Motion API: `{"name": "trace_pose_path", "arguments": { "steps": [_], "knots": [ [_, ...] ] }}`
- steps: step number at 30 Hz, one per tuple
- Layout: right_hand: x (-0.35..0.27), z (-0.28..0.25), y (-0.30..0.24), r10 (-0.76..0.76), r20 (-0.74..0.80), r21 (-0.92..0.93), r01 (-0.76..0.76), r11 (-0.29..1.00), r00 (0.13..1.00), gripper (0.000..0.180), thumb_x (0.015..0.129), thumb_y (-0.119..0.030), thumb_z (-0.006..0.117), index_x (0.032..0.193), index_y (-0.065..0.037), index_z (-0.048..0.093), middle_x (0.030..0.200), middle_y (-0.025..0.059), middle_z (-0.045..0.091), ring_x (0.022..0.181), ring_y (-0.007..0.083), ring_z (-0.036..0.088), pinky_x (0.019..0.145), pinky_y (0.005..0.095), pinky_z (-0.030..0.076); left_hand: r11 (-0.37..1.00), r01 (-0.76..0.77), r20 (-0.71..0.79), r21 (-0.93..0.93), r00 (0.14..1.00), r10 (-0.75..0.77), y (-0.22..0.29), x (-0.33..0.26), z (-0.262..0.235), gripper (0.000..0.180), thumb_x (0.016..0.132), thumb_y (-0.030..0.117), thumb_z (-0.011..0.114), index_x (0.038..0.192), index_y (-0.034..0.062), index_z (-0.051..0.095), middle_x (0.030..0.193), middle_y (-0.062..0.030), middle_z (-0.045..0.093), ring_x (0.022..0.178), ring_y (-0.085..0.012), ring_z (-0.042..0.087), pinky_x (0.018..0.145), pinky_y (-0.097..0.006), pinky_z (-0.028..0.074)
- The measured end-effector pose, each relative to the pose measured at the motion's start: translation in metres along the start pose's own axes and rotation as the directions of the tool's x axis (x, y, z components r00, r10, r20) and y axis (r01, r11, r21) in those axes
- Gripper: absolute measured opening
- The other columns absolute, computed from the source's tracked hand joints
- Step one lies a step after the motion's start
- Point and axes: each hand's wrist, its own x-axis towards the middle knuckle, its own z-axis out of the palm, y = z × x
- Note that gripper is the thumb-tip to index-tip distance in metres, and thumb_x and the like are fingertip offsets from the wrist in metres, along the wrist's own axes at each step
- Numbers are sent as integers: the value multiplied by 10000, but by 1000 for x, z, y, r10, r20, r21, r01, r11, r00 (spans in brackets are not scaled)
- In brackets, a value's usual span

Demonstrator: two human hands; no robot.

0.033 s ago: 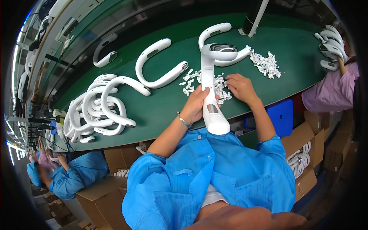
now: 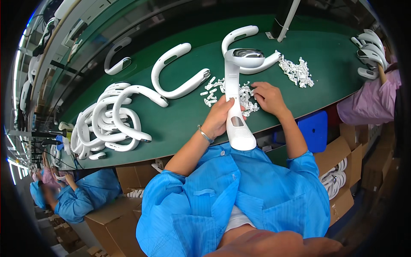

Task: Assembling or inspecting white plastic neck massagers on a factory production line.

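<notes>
My left hand (image 2: pixel 218 115) is wrapped round the middle of a white neck fan (image 2: pixel 232 88), a curved band held upright over the table's near edge. One rounded end with a shiny grey face points away from me; the other end hangs close to my blue jacket. My right hand (image 2: pixel 269 98) rests at the right side of a pile of small white plastic pieces (image 2: pixel 246 97), its fingers bent and drawn together at the pieces. Whatever its fingertips hold is too small to make out. The neck fan and my left hand cover part of the pile.
More neck fans (image 2: pixel 160 70) lie across the green table (image 2: pixel 184 118), with a heap of them (image 2: pixel 99 122) at the left. A second pile of white pieces (image 2: pixel 297 73) sits to the right. Cardboard boxes (image 2: pixel 112 214) and a blue stool (image 2: pixel 314 130) stand below. Co-workers sit on both sides.
</notes>
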Motion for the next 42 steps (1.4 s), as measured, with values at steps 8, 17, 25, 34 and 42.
{"name": "trace_pose_path", "arguments": {
  "steps": [8,17,25,34,42],
  "knots": [
    [7,3,-22,536,-4,789,-326,521,845,87,753,96,519,786,26,560,833,81,639,559,77,579,489,210,472,997,-72,-13,-26,997,72,-4,6,4,376,874,101,535,1205,71,358,924,-126,593,697,-235,642,580,-329,557],
    [19,-5,-67,83,-120,6,-83,997,989,94,715,16,601,803,-11,579,888,131,619,687,273,616,592,319,512,948,-310,44,75,950,308,-12,14,19,329,915,99,498,1214,31,376,1032,-84,544,867,-134,584,738,-286,521],
    [-4,-10,-55,234,-86,367,-188,911,968,132,754,-41,668,884,-60,658,908,86,647,808,241,630,745,334,497,966,-240,62,97,970,235,-12,9,26,326,925,91,437,1236,76,342,891,-82,543,655,-179,606,555,-300,536],
    [12,-21,-60,151,-47,409,-119,905,987,184,769,46,620,939,-21,635,846,78,607,769,175,596,681,273,477,970,-232,86,73,970,226,-10,3,25,417,848,22,508,1231,37,344,964,-123,573,680,-195,632,577,-309,555],
    [22,-26,-89,443,102,626,-404,668,891,151,745,56,603,852,-13,683,870,67,594,778,149,575,679,243,474,955,-295,150,12,945,290,-18,2,25,410,862,79,486,1238,42,327,1017,-137,543,704,-196,617,601,-306,540]
  ]
}}
